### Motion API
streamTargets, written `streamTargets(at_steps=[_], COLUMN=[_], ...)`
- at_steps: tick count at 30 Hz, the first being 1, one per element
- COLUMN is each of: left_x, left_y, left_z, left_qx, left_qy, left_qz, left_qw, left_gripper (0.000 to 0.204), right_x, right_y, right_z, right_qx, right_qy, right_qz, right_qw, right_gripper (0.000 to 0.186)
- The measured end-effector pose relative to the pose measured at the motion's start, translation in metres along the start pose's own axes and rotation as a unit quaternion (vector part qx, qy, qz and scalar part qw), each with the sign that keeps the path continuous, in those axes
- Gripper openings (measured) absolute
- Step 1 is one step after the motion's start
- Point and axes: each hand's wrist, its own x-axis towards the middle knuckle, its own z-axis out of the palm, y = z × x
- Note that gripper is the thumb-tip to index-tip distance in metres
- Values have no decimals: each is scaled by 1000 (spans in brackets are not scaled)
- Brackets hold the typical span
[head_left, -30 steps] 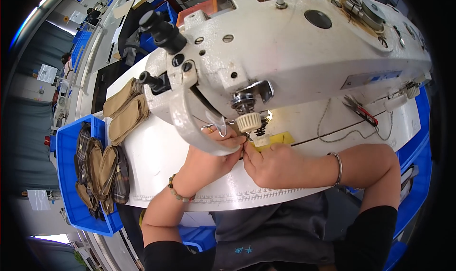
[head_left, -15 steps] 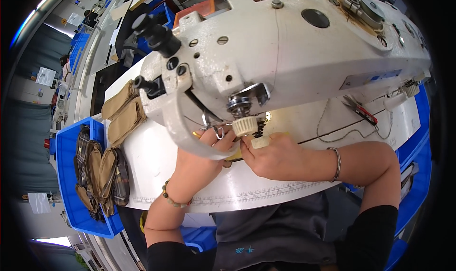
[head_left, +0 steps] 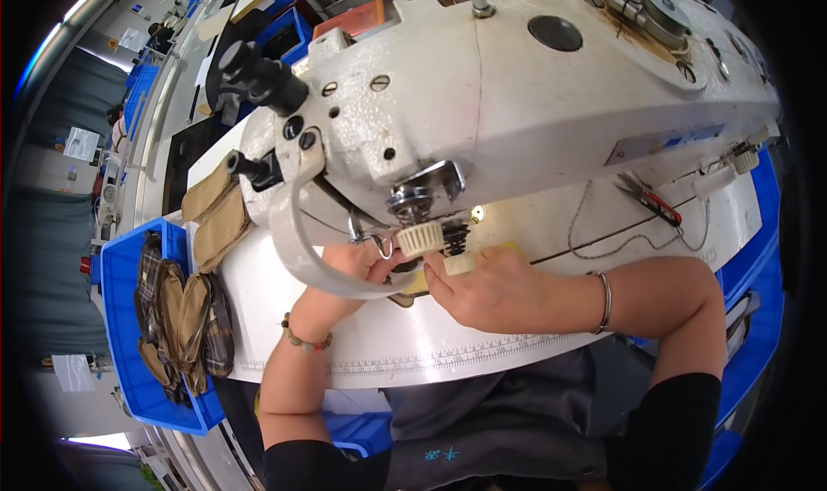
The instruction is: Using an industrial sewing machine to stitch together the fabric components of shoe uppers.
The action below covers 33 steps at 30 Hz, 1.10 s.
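Observation:
Under the head of a white sewing machine [head_left: 525, 103], both hands work close to the needle area. My left hand [head_left: 343, 265] is closed, its fingertips pinched at a small tan and dark fabric piece [head_left: 402, 301]; the machine's curved white lever partly covers it. My right hand [head_left: 482, 291] is closed beside it, thumb and fingers together over a yellow piece [head_left: 514, 249]. Cream tension knobs [head_left: 420, 239] hide its fingertips and whatever they grip. The needle itself is out of sight.
Folded tan fabric pieces [head_left: 222, 224] lie on the white table [head_left: 448, 362] at the left. A blue bin [head_left: 129, 353] there holds tan and plaid pieces. Red-handled snips [head_left: 659, 207] and a loose grey cord [head_left: 594, 257] lie at the right.
My left hand has shifted left and its fingers have drawn away from my right hand. More of the dark and yellow material shows between them. The view has moved slightly.

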Motion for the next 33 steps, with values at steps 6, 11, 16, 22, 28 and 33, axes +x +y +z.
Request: streamTargets(at_steps=[6, 11, 16, 22, 28, 33], left_x=[6, 7, 10, 9, 4, 4], left_y=[11, 12, 28, 30, 37, 33], left_z=[-1, 2, -7, -8, -2, -3], left_qx=[-70, -61, -50, -3, 46, 72], left_qy=[3, -4, -37, -30, -11, 14], left_qz=[9, 7, -25, 17, 25, 60], left_qw=[998, 998, 998, 999, 999, 996], left_gripper=[12, 13, 15, 19, 24, 25], right_x=[2, 0, 0, 3, -1, 2], right_y=[-3, -4, -4, -4, -5, -3], right_z=[-1, 1, -2, -5, 0, -4], right_qx=[57, 92, 92, 84, 66, 71], right_qy=[-23, -41, -46, -25, -31, -43], right_qz=[37, 55, 53, 37, 15, 12], right_qw=[997, 993, 993, 995, 997, 996], right_gripper=[12, 12, 14, 18, 19, 18])
